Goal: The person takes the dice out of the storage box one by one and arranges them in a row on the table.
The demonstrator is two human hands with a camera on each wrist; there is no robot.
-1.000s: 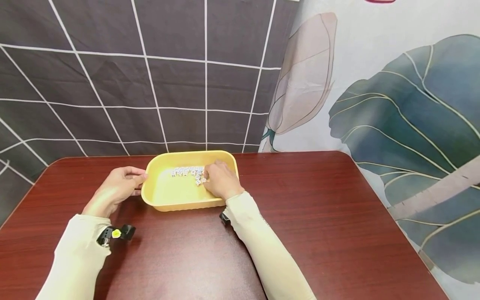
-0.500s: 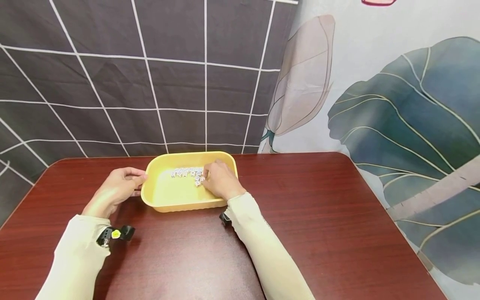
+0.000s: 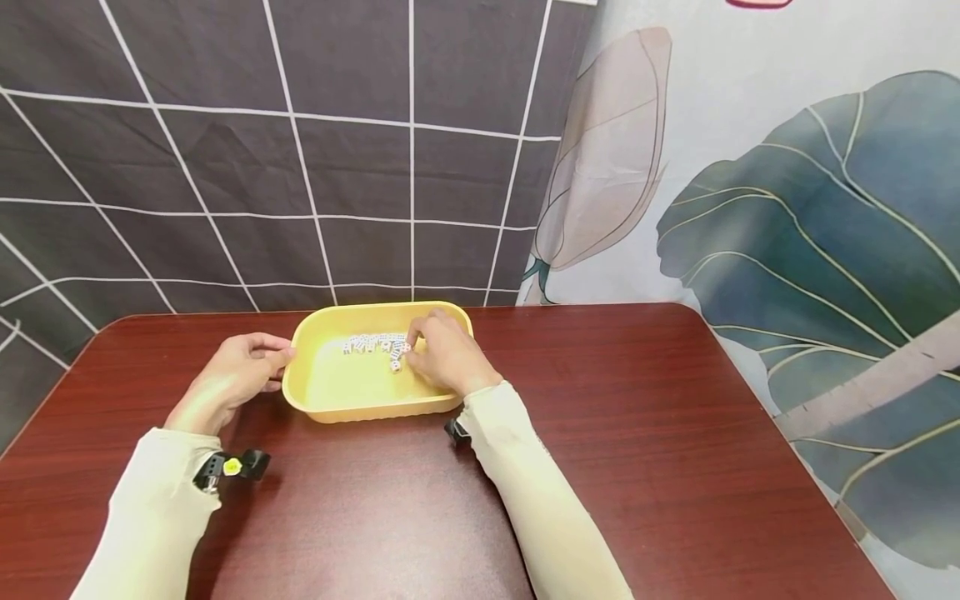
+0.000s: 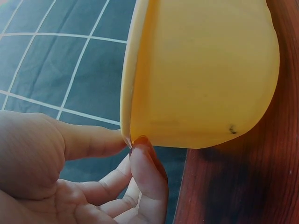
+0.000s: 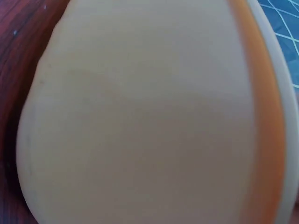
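Note:
A yellow plastic basin [image 3: 330, 412] stands at the back of the table, with several small white dice [image 3: 367, 343] in a cluster toward its far side. My left hand [image 3: 238, 371] pinches the basin's left rim between thumb and fingers, as the left wrist view shows close up on the basin wall [image 4: 201, 84]. My right hand [image 3: 447, 354] reaches into the basin's right part and pinches a die [image 3: 407, 347] at its fingertips, beside the cluster. Another die [image 3: 396, 365] lies at the near end. Only the basin's outer wall [image 5: 140, 116] fills the right wrist view; the right fingers are hidden there.
The dark red wooden table [image 3: 637, 433] extends to the right and in front of the basin. Behind it hangs a dark grey cloth with white grid lines [image 3: 360, 167]. A leaf-patterned cloth [image 3: 795, 208] hangs at the right.
My right hand has shifted slightly back and right, and a die beside the cluster has moved with its fingertips a little away from me. My left hand keeps its hold on the rim.

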